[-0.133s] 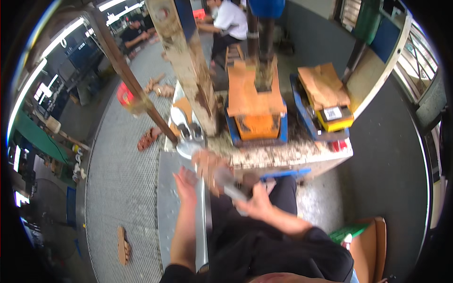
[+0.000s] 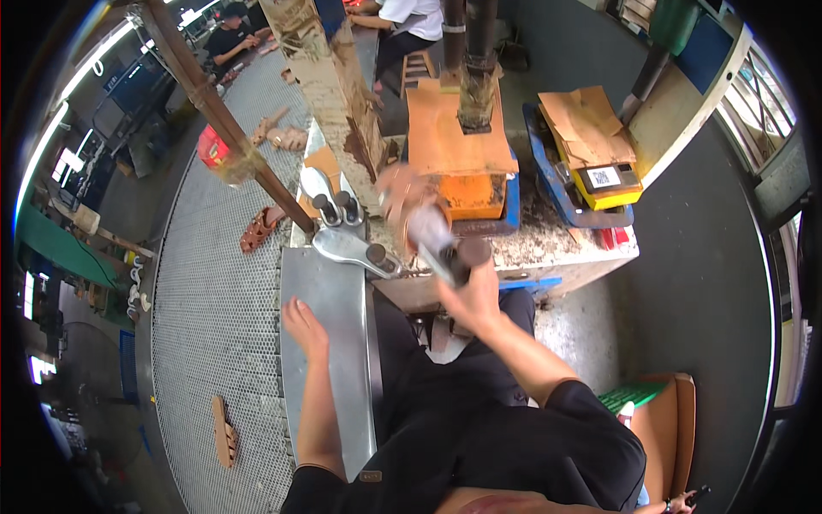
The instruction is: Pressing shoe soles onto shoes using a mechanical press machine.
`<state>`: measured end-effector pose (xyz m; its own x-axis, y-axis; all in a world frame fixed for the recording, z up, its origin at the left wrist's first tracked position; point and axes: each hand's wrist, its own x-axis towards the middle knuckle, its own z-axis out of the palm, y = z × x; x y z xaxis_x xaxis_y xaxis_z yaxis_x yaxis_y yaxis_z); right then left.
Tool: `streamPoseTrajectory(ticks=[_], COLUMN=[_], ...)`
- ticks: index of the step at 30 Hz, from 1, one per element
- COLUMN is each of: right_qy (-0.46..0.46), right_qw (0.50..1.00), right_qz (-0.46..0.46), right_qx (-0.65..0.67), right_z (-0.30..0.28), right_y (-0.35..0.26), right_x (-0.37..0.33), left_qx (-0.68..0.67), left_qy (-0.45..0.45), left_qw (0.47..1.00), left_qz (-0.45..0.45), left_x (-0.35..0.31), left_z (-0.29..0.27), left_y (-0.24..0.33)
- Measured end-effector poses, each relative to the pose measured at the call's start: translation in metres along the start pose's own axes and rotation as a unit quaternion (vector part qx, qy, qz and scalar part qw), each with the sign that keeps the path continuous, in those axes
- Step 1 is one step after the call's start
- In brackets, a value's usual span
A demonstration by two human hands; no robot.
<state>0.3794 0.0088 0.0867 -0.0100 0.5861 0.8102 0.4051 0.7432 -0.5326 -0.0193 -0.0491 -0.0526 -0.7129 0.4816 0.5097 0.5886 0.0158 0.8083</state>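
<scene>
My right hand (image 2: 469,295) is shut around the dark handle of a hammer-like tool (image 2: 432,233); its grey head is blurred by motion over the front of the dirty workbench (image 2: 548,248). A pale tan piece (image 2: 399,190), also blurred, shows just beyond the tool head; I cannot tell what it is. My left hand (image 2: 306,327) lies flat on a steel plate (image 2: 338,385) to the left and holds nothing. A shiny metal shoe-shaped form (image 2: 347,246) with dark pegs stands between the plate and the bench.
An orange block (image 2: 458,146) under a dark vertical ram sits on the bench, with cardboard (image 2: 586,124) and a yellow device (image 2: 608,182) to its right. Tan sandals (image 2: 225,431) lie on a perforated conveyor (image 2: 214,300). Other people work at the far side. A brown chair (image 2: 664,428) stands at lower right.
My right hand has swung the tool up and forward toward the bench. My left hand has slid back from the metal form onto the steel plate.
</scene>
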Motion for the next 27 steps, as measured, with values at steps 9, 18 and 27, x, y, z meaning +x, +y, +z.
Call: streamPoseTrajectory(ticks=[9,18,27], right_qy=[0.158,0.154,0.151], right_qw=[0.96,0.948,0.951], right_qz=[-0.048,0.035,0.041], right_qx=[-0.224,-0.278,-0.267], right_z=[0.064,0.083,0.084], right_y=[0.087,0.097,0.102], right_x=[0.118,0.145,0.152], left_qx=[0.406,0.396,0.408], left_qy=[-0.003,0.006,0.007], left_qw=[0.909,0.912,0.906], left_qz=[0.094,0.102,0.113], left_x=[-0.042,-0.031,-0.026], left_z=[-0.01,-0.006,-0.005], left_y=[-0.049,-0.049,-0.049])
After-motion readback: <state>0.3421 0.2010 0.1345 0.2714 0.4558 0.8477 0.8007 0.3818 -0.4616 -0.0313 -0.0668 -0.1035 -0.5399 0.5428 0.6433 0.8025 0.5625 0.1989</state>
